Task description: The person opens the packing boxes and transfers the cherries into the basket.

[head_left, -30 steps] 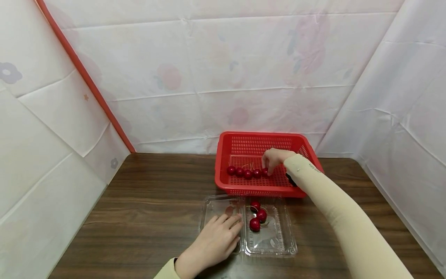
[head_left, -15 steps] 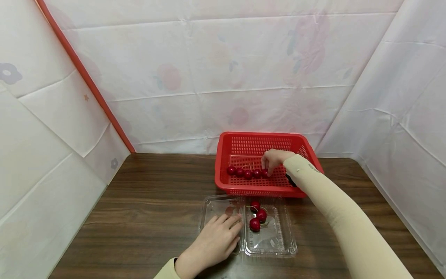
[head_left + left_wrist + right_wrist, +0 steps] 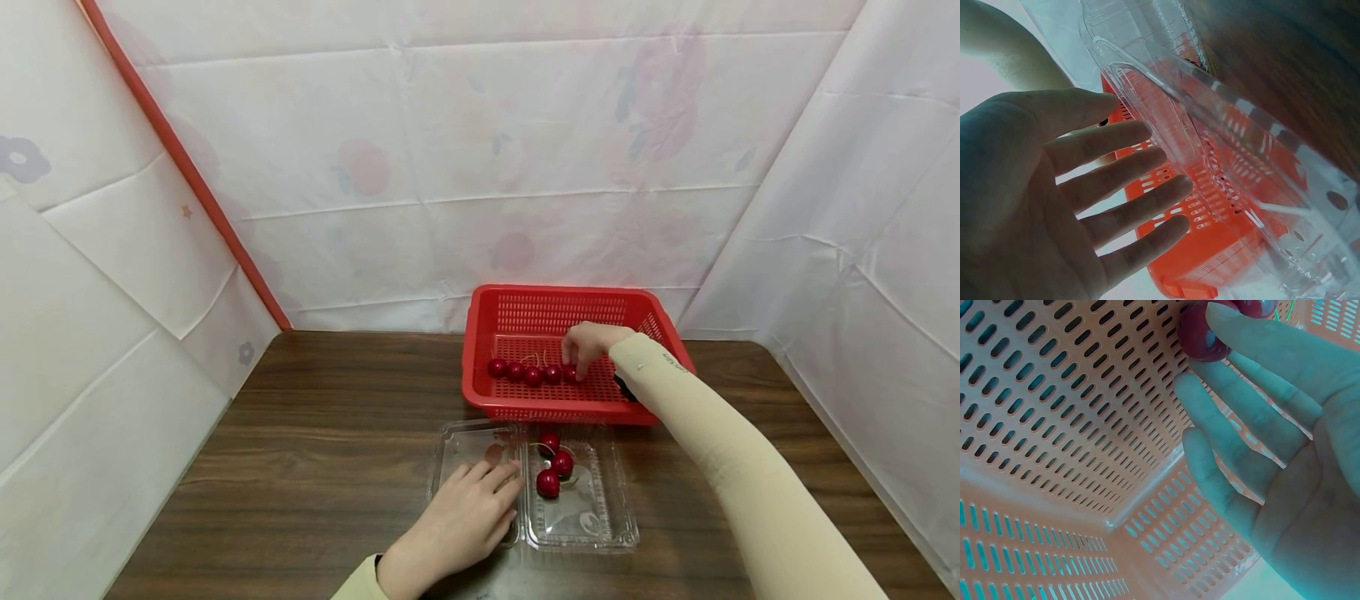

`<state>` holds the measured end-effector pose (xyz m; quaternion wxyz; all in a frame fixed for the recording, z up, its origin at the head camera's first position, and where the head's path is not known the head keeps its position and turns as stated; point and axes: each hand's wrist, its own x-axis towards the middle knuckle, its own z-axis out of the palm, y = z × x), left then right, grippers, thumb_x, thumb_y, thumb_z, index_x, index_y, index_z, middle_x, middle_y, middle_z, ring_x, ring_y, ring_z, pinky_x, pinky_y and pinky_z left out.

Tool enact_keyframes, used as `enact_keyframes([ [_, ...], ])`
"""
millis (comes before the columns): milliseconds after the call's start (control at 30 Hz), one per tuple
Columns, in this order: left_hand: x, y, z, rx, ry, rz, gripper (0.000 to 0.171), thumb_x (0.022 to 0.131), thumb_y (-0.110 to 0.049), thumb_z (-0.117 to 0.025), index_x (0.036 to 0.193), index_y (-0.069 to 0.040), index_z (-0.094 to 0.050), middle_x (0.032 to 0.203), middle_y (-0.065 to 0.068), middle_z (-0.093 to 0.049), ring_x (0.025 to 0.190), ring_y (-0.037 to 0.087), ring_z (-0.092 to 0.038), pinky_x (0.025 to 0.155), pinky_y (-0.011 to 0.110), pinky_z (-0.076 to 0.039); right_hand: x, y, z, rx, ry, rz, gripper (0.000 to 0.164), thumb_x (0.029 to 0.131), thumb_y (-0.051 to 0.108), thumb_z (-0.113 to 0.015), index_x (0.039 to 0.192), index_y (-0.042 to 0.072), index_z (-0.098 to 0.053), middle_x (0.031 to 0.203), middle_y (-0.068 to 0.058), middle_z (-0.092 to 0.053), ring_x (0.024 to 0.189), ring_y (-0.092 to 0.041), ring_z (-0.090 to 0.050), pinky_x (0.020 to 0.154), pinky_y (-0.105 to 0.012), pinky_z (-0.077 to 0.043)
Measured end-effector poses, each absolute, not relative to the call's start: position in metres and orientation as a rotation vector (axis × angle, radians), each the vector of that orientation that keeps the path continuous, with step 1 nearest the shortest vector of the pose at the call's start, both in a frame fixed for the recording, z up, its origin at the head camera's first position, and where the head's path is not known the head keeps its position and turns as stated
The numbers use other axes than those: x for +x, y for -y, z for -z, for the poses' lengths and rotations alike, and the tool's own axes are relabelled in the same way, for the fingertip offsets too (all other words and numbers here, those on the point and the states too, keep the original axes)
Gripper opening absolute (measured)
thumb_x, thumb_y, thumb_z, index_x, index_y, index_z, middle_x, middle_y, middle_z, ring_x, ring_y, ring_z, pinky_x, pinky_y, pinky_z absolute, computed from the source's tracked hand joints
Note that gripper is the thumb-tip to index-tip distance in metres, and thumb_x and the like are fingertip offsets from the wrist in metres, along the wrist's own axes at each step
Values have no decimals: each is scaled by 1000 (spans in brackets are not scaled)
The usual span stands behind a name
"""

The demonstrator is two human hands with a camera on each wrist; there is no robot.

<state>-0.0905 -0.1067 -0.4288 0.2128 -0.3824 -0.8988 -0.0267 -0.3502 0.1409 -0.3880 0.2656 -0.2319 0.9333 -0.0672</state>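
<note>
Inside the red plastic basket (image 3: 555, 407), my right hand (image 3: 591, 342) pinches a dark red cherry (image 3: 1196, 339) between thumb and fingertips. That cherry sits at the right end of a row of several cherries (image 3: 533, 376) with thin stems on the basket floor. Nearer to me lies a clear clamshell box (image 3: 573, 525), spread open. Its right half holds three cherries (image 3: 548, 483). My left hand (image 3: 467, 515) lies over the left half, fingers straight. In the left wrist view its spread fingers reach to the edge of the clear plastic.
The basket stands at the back of a dark wood table (image 3: 322, 450), close to a white patterned cloth (image 3: 450, 167). More cloth hangs at both sides, and a red strip (image 3: 180, 158) runs up the left corner. My right sleeve (image 3: 735, 467) crosses the basket's right rim.
</note>
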Motion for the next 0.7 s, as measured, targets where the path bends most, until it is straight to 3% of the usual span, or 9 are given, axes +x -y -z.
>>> enact_keyframes([
  [233, -92, 107, 430, -1070, 2483, 89, 35, 81, -35, -69, 110, -16, -67, 116, -1, -65, 100, 18, -59, 69, 30, -44, -351, -141, 387, -635, -2539, 174, 25, 76, 14, -78, 100, 14, -69, 96, -1, -67, 87, -16, -61, 74, -33, -53],
  [500, -93, 106, 430, -1075, 2473, 88, 34, 80, -35, -70, 109, -17, -68, 116, -1, -65, 100, 17, -59, 68, 30, -43, -349, -142, 377, -676, -2611, 143, 7, 86, 21, -68, 91, 17, -69, 93, 1, -66, 84, -15, -60, 74, -34, -50],
  [700, -95, 106, 429, -1078, 2488, 79, 34, 81, -35, -69, 110, -17, -68, 116, -1, -65, 100, 17, -59, 69, 31, -44, -347, -143, 365, -775, -2643, 153, 10, 90, 18, -62, 95, 13, -70, 92, 1, -67, 86, -15, -62, 76, -36, -51],
])
